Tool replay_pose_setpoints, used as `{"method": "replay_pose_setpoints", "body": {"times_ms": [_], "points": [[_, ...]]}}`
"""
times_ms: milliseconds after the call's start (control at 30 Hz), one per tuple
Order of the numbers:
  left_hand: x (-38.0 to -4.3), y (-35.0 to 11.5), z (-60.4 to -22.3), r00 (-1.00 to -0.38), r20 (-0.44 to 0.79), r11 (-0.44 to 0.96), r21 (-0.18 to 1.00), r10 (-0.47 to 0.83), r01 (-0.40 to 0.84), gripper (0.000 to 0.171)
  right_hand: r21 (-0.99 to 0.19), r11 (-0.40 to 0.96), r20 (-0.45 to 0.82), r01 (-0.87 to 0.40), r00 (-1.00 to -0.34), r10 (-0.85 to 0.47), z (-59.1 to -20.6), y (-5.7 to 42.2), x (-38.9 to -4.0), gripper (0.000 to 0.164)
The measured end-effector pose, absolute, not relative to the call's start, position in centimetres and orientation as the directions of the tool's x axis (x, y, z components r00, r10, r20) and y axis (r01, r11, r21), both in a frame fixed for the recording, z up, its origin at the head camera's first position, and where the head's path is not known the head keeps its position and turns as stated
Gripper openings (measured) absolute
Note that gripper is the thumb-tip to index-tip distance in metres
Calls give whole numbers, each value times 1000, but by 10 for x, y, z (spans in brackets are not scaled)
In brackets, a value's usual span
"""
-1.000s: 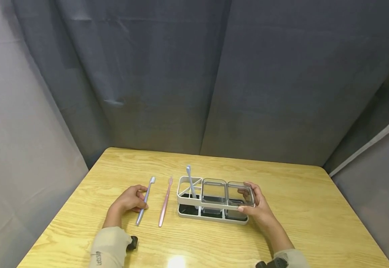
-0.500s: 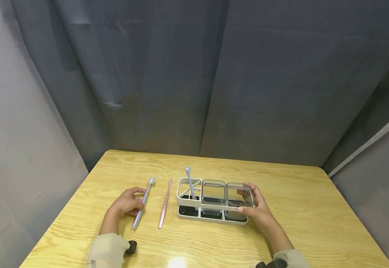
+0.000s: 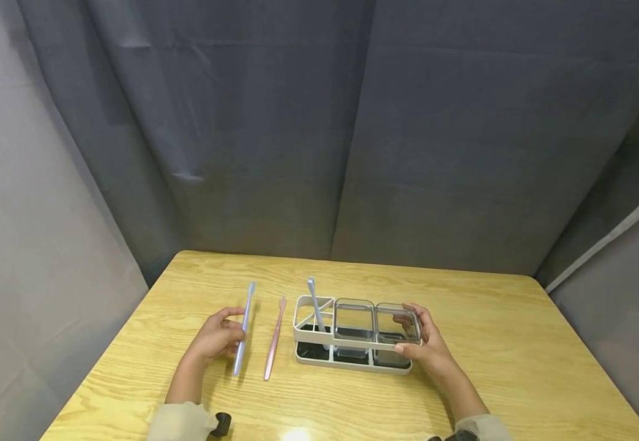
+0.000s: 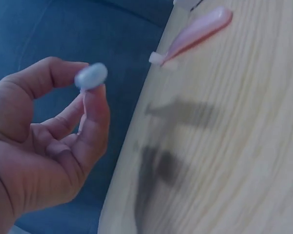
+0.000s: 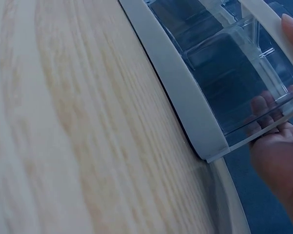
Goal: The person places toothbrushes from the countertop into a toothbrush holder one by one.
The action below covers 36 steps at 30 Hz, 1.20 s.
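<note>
Blue brush (image 3: 245,324) is left of the rack (image 3: 314,336), pinched between the thumb and fingers of the left hand (image 3: 217,335); its detached shadow suggests it is held clear of the table (image 3: 518,343). The grip falls near mid-handle, presumably for balance and to leave the head free. Slim and pale, it has a narrow head at the end farther from the person and, in the left wrist view, a smooth, rounded butt; the bristles are too small to judge. Between it and the rack, touching neither, a pink brush (image 3: 275,340) lies on the table nearly parallel, perhaps to be within easy reach. The right hand (image 3: 426,343) grips the rack's right end, thumb in front and fingers behind, most likely to keep it from sliding. A second brush (image 3: 317,309) leans in the rack's left section, whose dividers probably keep handles apart; two clear cups (image 3: 355,301) fill the rest. Behind the rack, beyond the table, hangs a curtain (image 3: 275,122).
</note>
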<state>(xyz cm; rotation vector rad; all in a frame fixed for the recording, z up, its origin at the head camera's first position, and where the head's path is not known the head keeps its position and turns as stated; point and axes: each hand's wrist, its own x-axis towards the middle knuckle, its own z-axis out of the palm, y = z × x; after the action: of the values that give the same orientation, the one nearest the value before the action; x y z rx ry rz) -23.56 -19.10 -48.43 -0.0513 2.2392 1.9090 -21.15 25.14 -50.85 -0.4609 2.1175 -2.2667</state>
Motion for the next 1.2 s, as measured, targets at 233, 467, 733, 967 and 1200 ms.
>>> {"method": "replay_pose_setpoints", "body": {"times_ms": [233, 467, 733, 967, 1200], "points": [[-230, -179, -471, -989, -119, 102, 989, 84, -110, 54, -974, -112, 216, -196, -955, -203, -509, 250, -212, 82], [-223, -166, -456, -995, -72, 86, 994, 69, -66, 50, -977, -102, 206, -188, -957, -205, -508, 250, -214, 82], [-224, -156, -452, -998, -22, 58, 998, 59, -19, 48, -973, -77, 229, -218, -954, -193, -507, 251, -211, 81], [-223, -146, -446, -998, 25, -5, 1000, 59, 25, 48, -968, -90, 246, -233, -952, -181, -508, 251, -212, 81], [-220, -129, -440, -998, 53, -78, 996, 31, 50, 46, -975, -47, 222, -217, -960, -173, -504, 252, -210, 82]]}}
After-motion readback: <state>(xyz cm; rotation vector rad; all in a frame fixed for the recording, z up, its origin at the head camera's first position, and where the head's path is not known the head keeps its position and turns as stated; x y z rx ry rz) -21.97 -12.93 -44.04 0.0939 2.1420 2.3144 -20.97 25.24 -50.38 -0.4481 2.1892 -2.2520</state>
